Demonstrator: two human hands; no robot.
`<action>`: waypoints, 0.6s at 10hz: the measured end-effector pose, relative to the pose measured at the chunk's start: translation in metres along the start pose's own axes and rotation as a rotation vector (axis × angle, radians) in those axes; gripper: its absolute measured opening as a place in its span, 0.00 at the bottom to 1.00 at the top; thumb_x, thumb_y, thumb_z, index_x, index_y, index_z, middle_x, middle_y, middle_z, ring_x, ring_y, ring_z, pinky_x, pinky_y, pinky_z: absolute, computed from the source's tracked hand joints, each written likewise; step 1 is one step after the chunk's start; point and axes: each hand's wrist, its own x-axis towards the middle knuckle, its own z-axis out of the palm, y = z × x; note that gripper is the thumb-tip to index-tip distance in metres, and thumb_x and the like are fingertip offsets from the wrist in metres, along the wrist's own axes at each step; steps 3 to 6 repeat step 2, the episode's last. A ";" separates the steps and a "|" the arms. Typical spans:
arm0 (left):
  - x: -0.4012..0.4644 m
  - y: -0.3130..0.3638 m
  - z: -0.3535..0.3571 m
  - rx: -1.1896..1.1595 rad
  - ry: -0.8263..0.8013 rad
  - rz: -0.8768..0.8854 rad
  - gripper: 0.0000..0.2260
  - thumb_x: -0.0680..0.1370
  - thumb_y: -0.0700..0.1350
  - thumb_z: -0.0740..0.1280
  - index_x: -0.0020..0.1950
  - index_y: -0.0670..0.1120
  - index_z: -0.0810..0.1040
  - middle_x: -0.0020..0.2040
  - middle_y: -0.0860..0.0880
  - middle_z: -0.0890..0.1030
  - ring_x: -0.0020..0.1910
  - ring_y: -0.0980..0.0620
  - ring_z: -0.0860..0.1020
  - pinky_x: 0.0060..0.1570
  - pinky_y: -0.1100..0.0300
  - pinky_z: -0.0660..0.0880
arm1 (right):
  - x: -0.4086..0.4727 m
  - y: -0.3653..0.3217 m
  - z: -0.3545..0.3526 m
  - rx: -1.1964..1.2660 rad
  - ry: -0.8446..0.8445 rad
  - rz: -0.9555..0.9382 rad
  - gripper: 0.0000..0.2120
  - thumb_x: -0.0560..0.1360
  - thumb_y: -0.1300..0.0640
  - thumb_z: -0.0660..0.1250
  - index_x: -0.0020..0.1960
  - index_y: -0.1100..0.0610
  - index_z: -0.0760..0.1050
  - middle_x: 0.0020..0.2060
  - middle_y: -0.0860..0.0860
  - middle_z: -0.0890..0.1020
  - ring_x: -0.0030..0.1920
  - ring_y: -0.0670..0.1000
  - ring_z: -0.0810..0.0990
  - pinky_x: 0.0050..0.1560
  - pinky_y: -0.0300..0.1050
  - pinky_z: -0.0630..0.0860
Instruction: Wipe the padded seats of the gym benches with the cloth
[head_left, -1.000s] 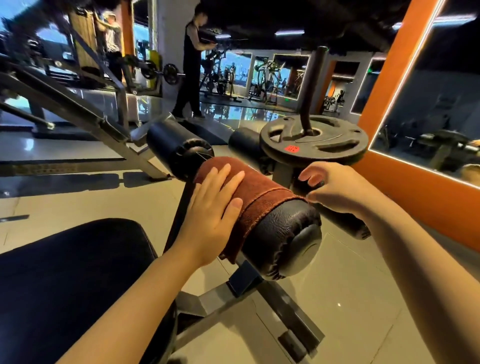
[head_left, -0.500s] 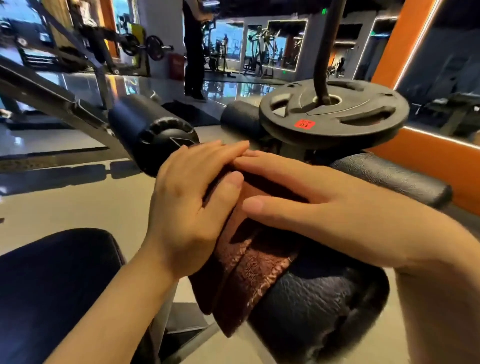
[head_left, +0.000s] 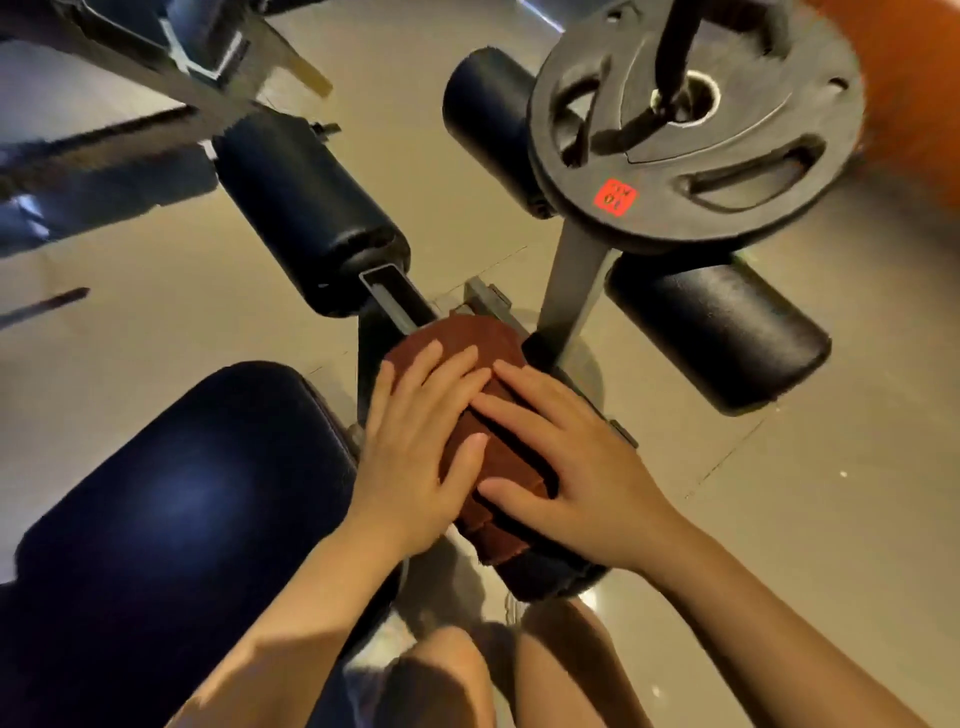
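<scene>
We press both hands flat on the cloth (head_left: 511, 470), which is draped over a black roller pad (head_left: 558, 574) at the end of the bench frame. Our left hand (head_left: 415, 457) lies on the cloth's left side with fingers straight, and our right hand (head_left: 576, 467) lies on its right side, fingers spread and fingertips touching the left hand's. Neither hand curls round the cloth. The padded seat (head_left: 171, 493) sits just left of our left wrist. Beyond are more rollers (head_left: 306, 208) and a weight plate (head_left: 717, 130) with a red sticker (head_left: 615, 196).
</scene>
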 end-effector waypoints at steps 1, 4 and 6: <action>-0.001 0.021 -0.028 -0.033 -0.178 -0.156 0.23 0.81 0.53 0.55 0.77 0.52 0.61 0.78 0.53 0.57 0.77 0.58 0.48 0.75 0.51 0.48 | -0.003 -0.010 -0.013 0.020 -0.102 0.060 0.30 0.78 0.36 0.58 0.77 0.43 0.59 0.78 0.48 0.57 0.78 0.53 0.54 0.75 0.49 0.54; -0.001 0.047 -0.081 -0.209 -0.259 -0.447 0.19 0.81 0.49 0.63 0.72 0.53 0.70 0.71 0.56 0.68 0.70 0.57 0.65 0.67 0.63 0.62 | -0.006 -0.035 -0.042 -0.103 -0.317 0.170 0.29 0.80 0.42 0.61 0.78 0.47 0.58 0.79 0.52 0.55 0.77 0.56 0.56 0.75 0.55 0.59; -0.001 0.047 -0.081 -0.209 -0.259 -0.447 0.19 0.81 0.49 0.63 0.72 0.53 0.70 0.71 0.56 0.68 0.70 0.57 0.65 0.67 0.63 0.62 | -0.006 -0.035 -0.042 -0.103 -0.317 0.170 0.29 0.80 0.42 0.61 0.78 0.47 0.58 0.79 0.52 0.55 0.77 0.56 0.56 0.75 0.55 0.59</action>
